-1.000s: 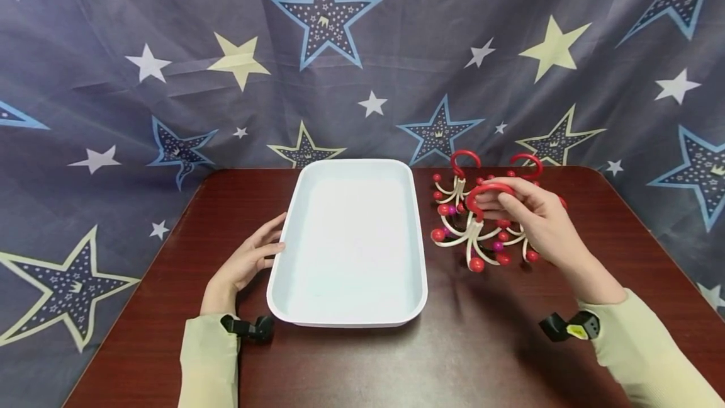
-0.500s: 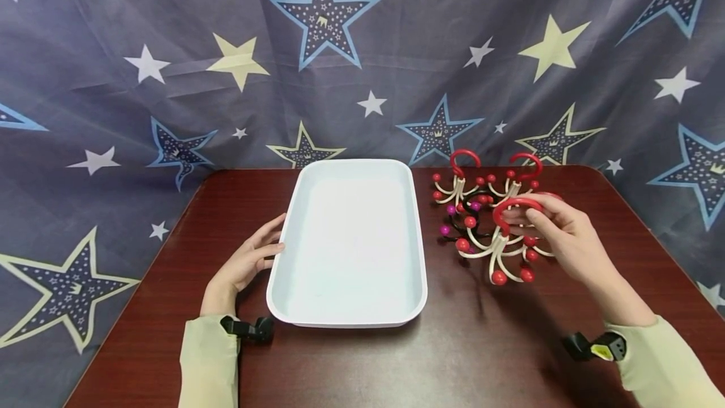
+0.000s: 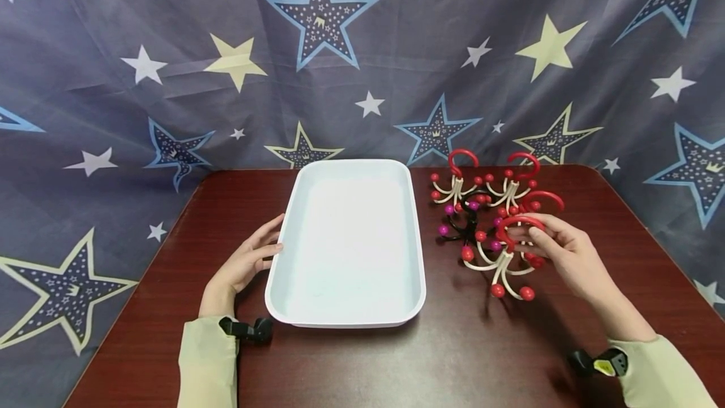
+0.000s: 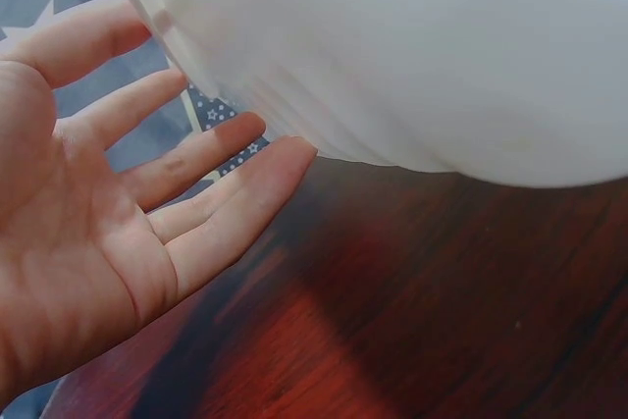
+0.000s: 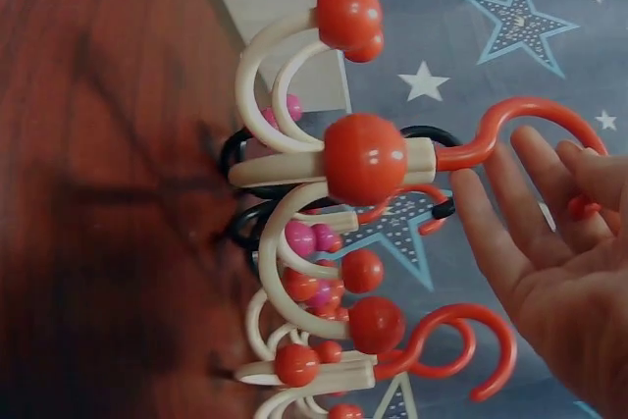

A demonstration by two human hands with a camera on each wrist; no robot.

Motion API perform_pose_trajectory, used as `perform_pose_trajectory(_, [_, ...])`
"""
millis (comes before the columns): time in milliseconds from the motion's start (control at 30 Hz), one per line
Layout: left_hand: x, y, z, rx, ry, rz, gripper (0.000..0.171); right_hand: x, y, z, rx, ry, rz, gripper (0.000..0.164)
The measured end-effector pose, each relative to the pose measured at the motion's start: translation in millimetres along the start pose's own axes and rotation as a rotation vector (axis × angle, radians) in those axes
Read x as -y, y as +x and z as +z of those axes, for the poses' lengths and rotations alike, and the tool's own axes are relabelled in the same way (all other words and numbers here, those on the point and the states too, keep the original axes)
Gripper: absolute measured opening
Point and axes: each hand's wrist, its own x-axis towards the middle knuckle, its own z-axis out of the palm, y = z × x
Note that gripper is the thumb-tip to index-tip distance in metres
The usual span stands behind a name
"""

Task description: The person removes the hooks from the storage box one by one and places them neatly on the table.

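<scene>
My right hand (image 3: 569,257) pinches the red hook of a claw-shaped hanger (image 3: 503,262) between thumb and fingers. This hanger has curved cream arms tipped with red balls, and it hangs upright in front of the other hangers. In the right wrist view, the red hook (image 5: 530,110) curves over the fingers of that hand (image 5: 569,272). My left hand (image 3: 243,263) is at the left side of a white rectangular tray (image 3: 347,241), its fingertips right at the wall. The left wrist view has those fingers (image 4: 221,149) spread and nearly straight against the tray's outer side (image 4: 392,76).
Behind the held hanger stand similar cream hangers, one at the back left (image 3: 456,186) and one at the back right (image 3: 511,187). A red hook (image 3: 546,195) rises just behind my right hand. A black hanger (image 3: 469,228) with magenta balls is among them. A star-patterned cloth (image 3: 362,55) hangs behind the table.
My right hand has moved right and toward me with the held hanger, which also sits lower in view. The black hanger behind has come into sight. My left hand stays at the tray.
</scene>
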Motion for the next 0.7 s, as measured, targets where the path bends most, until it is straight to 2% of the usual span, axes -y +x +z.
perform_pose_trajectory(100, [7.1, 2.8, -3.9, 0.0, -0.011, 0.01, 0.062, -10, -2, -3, -0.004, -0.05, 0.023, 0.028])
perform_pose_trajectory(200, [12.8, 5.1, -6.8, -0.004, -0.013, 0.018, 0.061, -31, -4, -13, 0.003, -0.055, -0.002, 0.03])
perform_pose_trajectory(433, [13.6, 4.6, -6.1, -0.012, 0.0, 0.021, 0.06, -78, -13, -33, -0.031, -0.097, 0.051, 0.033])
perform_pose_trajectory(567, [7.3, 3.0, -2.0, -0.011, 0.001, 0.015, 0.06, -103, -18, -43, -0.066, 0.0, 0.035, 0.034])
perform_pose_trajectory(700, [-1.8, 0.3, 2.7, -0.002, 0.001, 0.012, 0.062, -106, -19, -44, -0.062, 0.038, 0.023, 0.035])
